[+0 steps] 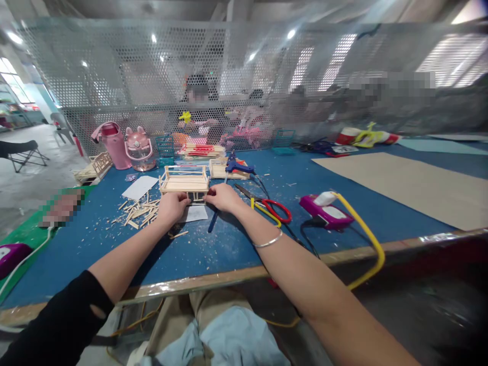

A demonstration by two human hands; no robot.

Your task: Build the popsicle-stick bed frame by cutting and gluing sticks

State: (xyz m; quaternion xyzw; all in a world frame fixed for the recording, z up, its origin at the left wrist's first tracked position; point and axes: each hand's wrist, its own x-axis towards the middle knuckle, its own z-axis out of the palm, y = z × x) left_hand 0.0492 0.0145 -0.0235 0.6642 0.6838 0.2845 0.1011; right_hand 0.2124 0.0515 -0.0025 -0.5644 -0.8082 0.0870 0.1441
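A small model made of wooden sticks (184, 181), with a flat slatted deck and railings, stands on the blue table (148, 259) in front of me. My left hand (174, 206) grips its near left side, fingers closed at the lower edge. At the near right corner, my right hand (224, 197) pinches the model too. Below it lies a white paper slip (196, 213). Loose cut sticks (143, 212) are heaped left of my left hand. Behind my right hand rests a blue glue gun (239, 166). Scissors with red handles (277, 209) lie to the right.
A purple power socket (327, 211) with a yellow cable (368, 231) sits to the right. Brown cardboard (412, 183) covers the far right. Behind the model are stick bundles (202, 151), a pink bottle (115, 147) and a clear jug (140, 151). A perforated screen (145, 81) closes the back.
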